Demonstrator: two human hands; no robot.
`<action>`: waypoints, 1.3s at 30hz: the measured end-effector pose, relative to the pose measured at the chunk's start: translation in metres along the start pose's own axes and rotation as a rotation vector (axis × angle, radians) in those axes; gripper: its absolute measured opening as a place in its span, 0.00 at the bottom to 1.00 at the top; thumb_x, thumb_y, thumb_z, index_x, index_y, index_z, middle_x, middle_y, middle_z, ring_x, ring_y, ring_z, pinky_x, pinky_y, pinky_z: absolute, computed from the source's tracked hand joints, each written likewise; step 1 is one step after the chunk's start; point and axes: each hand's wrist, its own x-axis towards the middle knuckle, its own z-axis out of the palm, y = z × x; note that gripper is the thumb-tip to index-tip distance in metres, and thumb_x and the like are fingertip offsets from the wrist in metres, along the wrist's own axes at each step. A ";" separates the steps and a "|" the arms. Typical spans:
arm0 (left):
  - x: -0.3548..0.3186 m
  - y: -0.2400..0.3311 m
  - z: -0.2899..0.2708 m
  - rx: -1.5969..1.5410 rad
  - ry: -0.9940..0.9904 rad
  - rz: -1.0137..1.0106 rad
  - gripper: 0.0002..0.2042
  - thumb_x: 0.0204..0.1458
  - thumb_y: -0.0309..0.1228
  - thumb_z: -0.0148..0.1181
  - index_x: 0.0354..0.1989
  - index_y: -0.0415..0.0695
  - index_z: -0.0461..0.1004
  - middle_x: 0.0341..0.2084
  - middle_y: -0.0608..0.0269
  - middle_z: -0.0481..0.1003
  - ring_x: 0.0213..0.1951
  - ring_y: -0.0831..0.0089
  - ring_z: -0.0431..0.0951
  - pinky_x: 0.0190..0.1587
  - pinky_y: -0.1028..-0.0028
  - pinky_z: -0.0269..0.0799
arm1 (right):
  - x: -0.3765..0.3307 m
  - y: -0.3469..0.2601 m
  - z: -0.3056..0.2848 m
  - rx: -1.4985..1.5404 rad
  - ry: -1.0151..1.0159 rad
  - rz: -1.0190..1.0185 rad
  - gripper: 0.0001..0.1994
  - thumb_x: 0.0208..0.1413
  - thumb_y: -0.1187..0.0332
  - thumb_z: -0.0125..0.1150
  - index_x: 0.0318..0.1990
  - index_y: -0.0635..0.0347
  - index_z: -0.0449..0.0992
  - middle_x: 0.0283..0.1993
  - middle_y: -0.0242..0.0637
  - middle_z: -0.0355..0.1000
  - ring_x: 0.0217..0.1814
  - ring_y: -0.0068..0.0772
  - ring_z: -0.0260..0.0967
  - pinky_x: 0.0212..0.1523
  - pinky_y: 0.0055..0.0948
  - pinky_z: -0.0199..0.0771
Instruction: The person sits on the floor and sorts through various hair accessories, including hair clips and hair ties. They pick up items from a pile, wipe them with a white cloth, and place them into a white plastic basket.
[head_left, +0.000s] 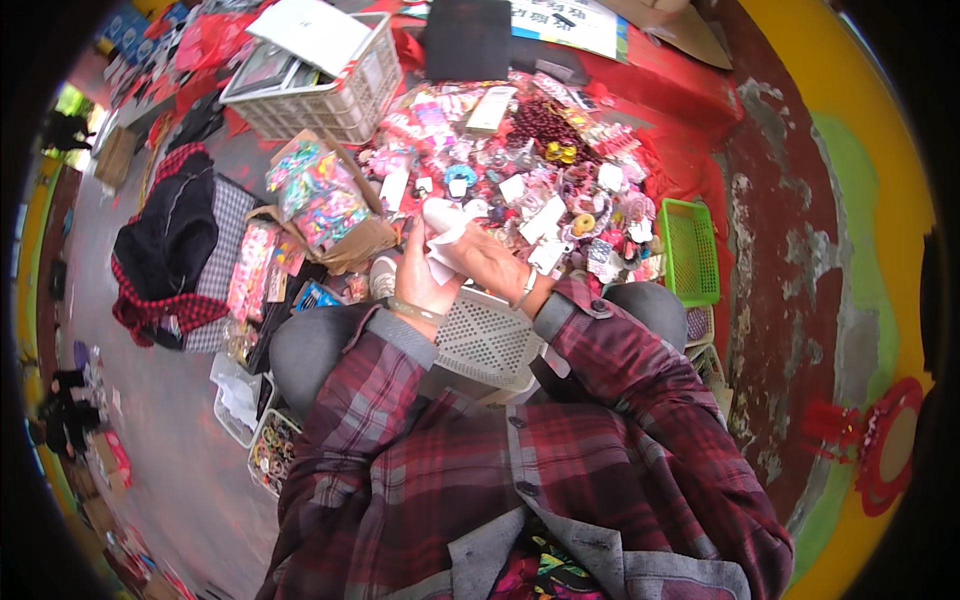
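Note:
My left hand [425,283] and my right hand [497,262] meet in front of me, above a pale perforated plastic basket [485,335] between my knees. Between them is a crumpled white piece [447,220] that looks like paper or thin wrapping, with a corner hanging below the fingers. Both hands are closed on it; anything inside the white piece is hidden. Just beyond my hands spreads a heap of hair ties and small trinkets [585,225], many with white cards.
A large crate [340,110] and an open carton of colourful packets [345,235] stand at the left front. Dark clothing [170,225] lies farther left. A green basket [690,250] sits right, near the peeling wall [790,260]. Small baskets [275,452] stand by my left knee.

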 end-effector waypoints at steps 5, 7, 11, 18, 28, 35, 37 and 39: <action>0.002 0.010 -0.017 -0.114 -0.167 -0.004 0.18 0.57 0.45 0.46 0.50 0.48 0.67 0.44 0.63 0.73 0.49 0.66 0.71 0.51 0.60 0.65 | 0.003 -0.025 -0.016 -0.823 -0.151 -0.299 0.21 0.61 0.58 0.44 0.58 0.58 0.63 0.64 0.42 0.55 0.67 0.47 0.48 0.65 0.39 0.46; -0.008 0.005 -0.004 -0.124 0.012 0.055 0.13 0.57 0.36 0.44 0.42 0.41 0.71 0.36 0.61 0.75 0.42 0.68 0.74 0.49 0.68 0.67 | 0.013 -0.035 -0.007 -0.688 -0.160 -0.202 0.20 0.58 0.66 0.47 0.58 0.58 0.63 0.62 0.43 0.57 0.64 0.50 0.50 0.65 0.39 0.46; -0.004 -0.004 -0.030 -0.197 -0.232 0.024 0.10 0.56 0.34 0.46 0.34 0.41 0.72 0.30 0.62 0.75 0.39 0.69 0.75 0.44 0.68 0.69 | 0.007 -0.032 -0.007 -0.435 -0.124 -0.178 0.20 0.57 0.64 0.46 0.56 0.61 0.65 0.60 0.47 0.60 0.66 0.49 0.50 0.68 0.46 0.35; -0.079 0.019 -0.003 -0.299 -0.070 0.086 0.17 0.56 0.39 0.47 0.45 0.38 0.69 0.39 0.58 0.75 0.43 0.66 0.75 0.48 0.65 0.69 | 0.009 -0.088 0.025 -0.184 -0.277 -0.125 0.25 0.61 0.57 0.43 0.60 0.65 0.61 0.65 0.47 0.54 0.71 0.49 0.38 0.67 0.37 0.35; -0.160 0.050 -0.030 -0.492 -0.428 0.081 0.12 0.54 0.29 0.44 0.41 0.34 0.67 0.34 0.55 0.72 0.38 0.68 0.73 0.44 0.69 0.68 | -0.009 -0.111 0.066 0.257 -0.466 0.240 0.30 0.59 0.51 0.45 0.62 0.64 0.56 0.66 0.49 0.49 0.69 0.41 0.45 0.63 0.32 0.48; -0.175 0.057 -0.009 -0.229 -0.130 0.198 0.17 0.57 0.33 0.45 0.52 0.40 0.65 0.45 0.60 0.71 0.50 0.67 0.70 0.54 0.66 0.64 | 0.009 -0.107 0.085 -0.548 -0.548 -0.331 0.26 0.59 0.55 0.46 0.61 0.60 0.59 0.68 0.49 0.46 0.72 0.57 0.27 0.67 0.48 0.27; -0.178 0.055 -0.009 -0.183 -0.097 0.260 0.17 0.57 0.34 0.46 0.52 0.39 0.65 0.42 0.62 0.73 0.48 0.69 0.72 0.52 0.69 0.65 | 0.005 -0.113 0.091 -0.154 -0.474 -0.202 0.28 0.59 0.53 0.45 0.62 0.62 0.56 0.68 0.49 0.46 0.72 0.54 0.31 0.67 0.45 0.30; -0.179 0.059 -0.015 -0.233 -0.177 0.339 0.17 0.58 0.33 0.47 0.54 0.39 0.62 0.36 0.66 0.73 0.40 0.74 0.72 0.45 0.74 0.67 | -0.004 -0.114 0.093 0.261 -0.431 0.041 0.31 0.58 0.51 0.46 0.63 0.63 0.54 0.66 0.46 0.50 0.70 0.49 0.40 0.66 0.42 0.38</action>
